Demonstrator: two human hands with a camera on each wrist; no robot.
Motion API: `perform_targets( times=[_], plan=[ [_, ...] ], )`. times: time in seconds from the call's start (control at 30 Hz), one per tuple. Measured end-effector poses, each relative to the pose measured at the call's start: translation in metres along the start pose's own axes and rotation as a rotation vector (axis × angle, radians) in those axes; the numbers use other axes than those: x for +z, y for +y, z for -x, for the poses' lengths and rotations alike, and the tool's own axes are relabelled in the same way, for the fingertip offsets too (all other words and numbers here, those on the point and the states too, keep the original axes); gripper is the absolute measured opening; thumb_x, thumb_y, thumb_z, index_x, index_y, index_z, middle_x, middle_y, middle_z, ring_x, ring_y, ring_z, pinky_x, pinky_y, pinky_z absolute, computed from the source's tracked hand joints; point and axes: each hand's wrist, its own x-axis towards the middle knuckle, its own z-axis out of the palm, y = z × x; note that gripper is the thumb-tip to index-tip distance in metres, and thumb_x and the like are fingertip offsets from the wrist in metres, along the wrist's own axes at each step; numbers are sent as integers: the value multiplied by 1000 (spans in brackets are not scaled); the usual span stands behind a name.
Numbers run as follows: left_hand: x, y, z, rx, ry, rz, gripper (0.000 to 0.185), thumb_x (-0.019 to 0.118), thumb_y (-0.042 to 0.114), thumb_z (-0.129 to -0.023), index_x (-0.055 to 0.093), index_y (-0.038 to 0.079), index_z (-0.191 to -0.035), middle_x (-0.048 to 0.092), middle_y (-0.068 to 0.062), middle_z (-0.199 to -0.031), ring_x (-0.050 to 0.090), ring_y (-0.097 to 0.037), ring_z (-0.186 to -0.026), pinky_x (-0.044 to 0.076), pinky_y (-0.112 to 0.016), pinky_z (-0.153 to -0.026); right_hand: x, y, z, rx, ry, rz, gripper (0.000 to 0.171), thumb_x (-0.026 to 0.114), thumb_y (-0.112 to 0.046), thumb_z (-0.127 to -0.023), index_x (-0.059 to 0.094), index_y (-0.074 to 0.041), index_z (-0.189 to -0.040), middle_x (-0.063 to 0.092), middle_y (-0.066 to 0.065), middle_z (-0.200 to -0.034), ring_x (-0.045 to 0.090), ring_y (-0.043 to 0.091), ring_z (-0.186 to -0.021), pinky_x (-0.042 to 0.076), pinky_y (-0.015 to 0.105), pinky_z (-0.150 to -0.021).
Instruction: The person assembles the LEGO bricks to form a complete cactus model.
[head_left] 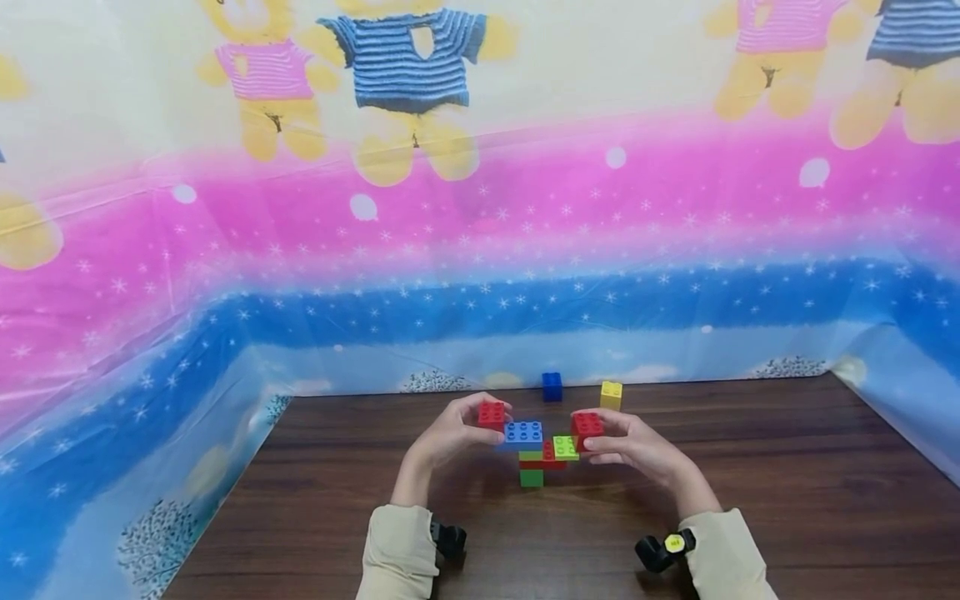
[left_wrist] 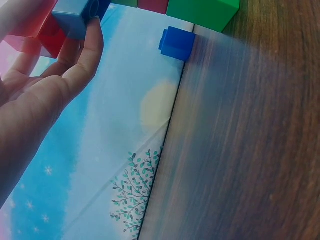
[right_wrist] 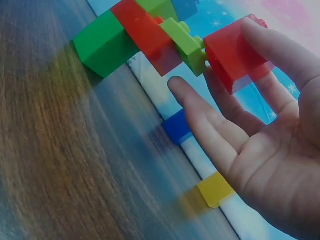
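Observation:
A small building-brick structure stands on the table, with a green brick (head_left: pixel 532 478) at its foot. Above that come a red plate brick (right_wrist: pixel 150 37), a lime brick (head_left: pixel 566 447) on the right and a light blue brick (head_left: pixel 523 435) on the left. My left hand (head_left: pixel 450 431) pinches a red brick (head_left: pixel 491 413) at the light blue brick's left end; one fingertip touches the light blue brick. My right hand (head_left: pixel 641 443) grips another red brick (right_wrist: pixel 234 52) between thumb and fingers, close beside the lime brick's right side.
A dark blue brick (head_left: pixel 552 387) and a yellow brick (head_left: pixel 611 394) stand near the back edge of the brown wooden table (head_left: pixel 315 517). Behind the table hangs a patterned cloth (head_left: pixel 420 308), which also runs along both sides.

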Motion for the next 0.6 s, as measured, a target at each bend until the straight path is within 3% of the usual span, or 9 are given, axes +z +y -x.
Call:
perform_targets(
  times=[0.13,0.37,0.6],
  plan=[
    [0,0,0,2,-1,2,46,67,-2,-81,51,-13,-124,48,-38,-133,61,-9,-99,52,-26,-85,2,0,0,8,-4,37,67,65,-22,-93,34,5,-146,41,30,-143,59,19,-116,53,34,-98],
    [-1,-1,0,1,-1,-13,45,67,-1,-82,53,-11,-123,52,-35,-131,60,-11,-100,52,-27,-86,4,-3,1,5,7,46,62,65,-22,-93,39,4,-143,47,25,-139,59,19,-118,49,39,-104],
    [-1,-2,0,-8,1,-6,44,67,-1,-83,52,-11,-123,51,-35,-131,60,-12,-101,52,-27,-86,9,-5,1,7,45,116,61,67,-26,-91,45,0,-141,49,24,-140,55,28,-124,47,49,-105]
  ],
)
